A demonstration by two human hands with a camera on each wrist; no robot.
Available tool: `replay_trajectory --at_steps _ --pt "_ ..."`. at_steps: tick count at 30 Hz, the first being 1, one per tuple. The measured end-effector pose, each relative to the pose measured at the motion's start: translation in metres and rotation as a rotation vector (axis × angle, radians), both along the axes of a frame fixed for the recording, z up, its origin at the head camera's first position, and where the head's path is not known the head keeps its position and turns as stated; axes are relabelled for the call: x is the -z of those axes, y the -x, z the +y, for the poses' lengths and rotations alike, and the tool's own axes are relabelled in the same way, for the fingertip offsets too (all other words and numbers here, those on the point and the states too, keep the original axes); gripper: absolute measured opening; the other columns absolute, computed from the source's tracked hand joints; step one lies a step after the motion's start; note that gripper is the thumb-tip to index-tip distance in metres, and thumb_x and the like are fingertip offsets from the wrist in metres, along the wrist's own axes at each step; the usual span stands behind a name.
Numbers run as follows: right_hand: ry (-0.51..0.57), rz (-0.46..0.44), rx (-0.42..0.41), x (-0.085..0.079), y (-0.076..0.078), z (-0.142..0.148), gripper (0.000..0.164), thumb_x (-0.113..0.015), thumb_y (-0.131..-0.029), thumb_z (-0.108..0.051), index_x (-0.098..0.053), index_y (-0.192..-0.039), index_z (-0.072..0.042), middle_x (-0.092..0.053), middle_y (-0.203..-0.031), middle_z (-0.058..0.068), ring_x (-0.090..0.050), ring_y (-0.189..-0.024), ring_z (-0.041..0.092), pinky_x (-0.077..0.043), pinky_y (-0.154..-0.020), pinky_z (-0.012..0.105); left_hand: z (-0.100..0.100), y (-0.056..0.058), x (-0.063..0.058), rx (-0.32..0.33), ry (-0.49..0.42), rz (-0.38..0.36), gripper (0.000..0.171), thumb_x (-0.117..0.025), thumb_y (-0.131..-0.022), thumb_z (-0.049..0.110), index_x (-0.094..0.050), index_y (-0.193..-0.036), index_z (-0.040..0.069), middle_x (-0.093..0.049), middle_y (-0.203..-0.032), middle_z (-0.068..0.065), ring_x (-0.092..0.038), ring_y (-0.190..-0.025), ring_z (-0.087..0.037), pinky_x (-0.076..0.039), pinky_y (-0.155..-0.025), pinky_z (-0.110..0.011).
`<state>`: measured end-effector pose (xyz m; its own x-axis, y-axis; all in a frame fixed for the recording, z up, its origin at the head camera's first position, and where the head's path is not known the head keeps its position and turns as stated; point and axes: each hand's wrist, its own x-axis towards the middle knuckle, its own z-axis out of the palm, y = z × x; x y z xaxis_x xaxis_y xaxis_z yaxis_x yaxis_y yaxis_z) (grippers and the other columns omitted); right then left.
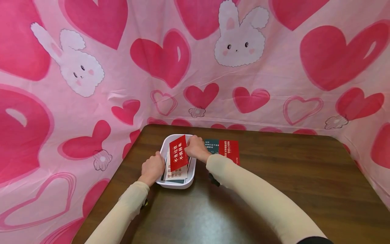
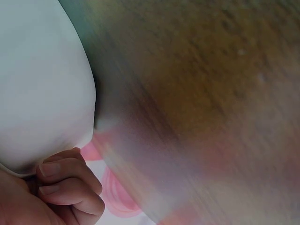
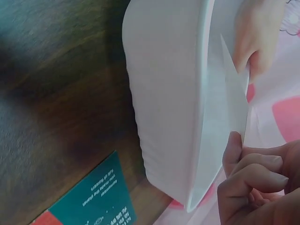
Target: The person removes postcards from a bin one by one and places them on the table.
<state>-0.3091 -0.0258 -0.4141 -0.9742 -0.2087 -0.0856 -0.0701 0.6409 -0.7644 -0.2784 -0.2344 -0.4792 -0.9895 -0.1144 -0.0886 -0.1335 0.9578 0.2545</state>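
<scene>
A white plastic basin (image 1: 175, 186) stands on the table, seen from above in the head view and from the side in the right wrist view. My left hand (image 1: 153, 167) grips its left rim, fingers curled in the left wrist view. Between thumb and fingers my right hand (image 1: 196, 148) pinches the edge of a red card (image 1: 177, 156) with white Chinese characters. This card is tilted over the basin, and its pale back (image 3: 236, 101) shows in the right wrist view. Under it, a white card with dark characters (image 1: 176, 175) and other cards lie inside the basin.
Right of the basin, a teal card (image 1: 212, 145) and another red card (image 1: 230, 149) lie side by side on the brown wooden table (image 1: 274, 169). Pink cloth (image 1: 207, 74) printed with hearts and rabbits hangs behind the table and along its sides.
</scene>
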Motion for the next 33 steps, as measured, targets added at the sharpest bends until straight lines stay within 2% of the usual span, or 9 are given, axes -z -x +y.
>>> replay_trajectory --at_steps 11,17,26,33 --pt "0.013 0.018 0.004 -0.003 0.003 0.015 0.015 -0.073 -0.097 -0.013 -0.077 -0.101 0.001 -0.073 -0.094 0.010 -0.066 -0.082 0.025 -0.059 -0.064 0.033 0.000 0.000 0.000 -0.001 0.002 -0.006 0.048 -0.065 -0.102 0.027 -0.051 -0.132 -0.008 -0.066 -0.094 -0.021 -0.068 -0.077 -0.032 -0.063 -0.076 -0.054" --pt "0.030 0.034 0.027 -0.001 0.004 0.024 0.017 -0.073 -0.098 -0.013 -0.078 -0.103 0.002 -0.074 -0.096 0.011 -0.067 -0.078 0.024 -0.059 -0.062 0.031 0.000 0.001 -0.001 -0.004 0.023 0.002 0.045 -0.059 -0.105 0.026 -0.051 -0.132 -0.009 -0.067 -0.098 -0.025 -0.068 -0.080 -0.035 -0.061 -0.078 -0.057" --pt "0.057 0.078 0.076 -0.001 0.004 0.037 0.018 -0.073 -0.098 -0.011 -0.079 -0.105 0.003 -0.076 -0.099 0.015 -0.069 -0.074 0.022 -0.061 -0.065 0.033 0.000 0.001 -0.001 -0.004 0.022 0.010 0.044 -0.058 -0.106 0.025 -0.052 -0.131 -0.009 -0.066 -0.098 -0.025 -0.068 -0.080 -0.036 -0.061 -0.079 -0.057" --pt "0.071 0.096 0.118 0.000 0.003 0.049 0.021 -0.071 -0.099 -0.010 -0.078 -0.113 0.004 -0.076 -0.107 0.017 -0.070 -0.082 0.023 -0.062 -0.075 0.037 0.000 -0.001 -0.001 0.013 0.029 0.026 0.042 -0.058 -0.106 0.025 -0.053 -0.130 -0.010 -0.066 -0.097 -0.025 -0.068 -0.079 -0.037 -0.061 -0.078 -0.057"
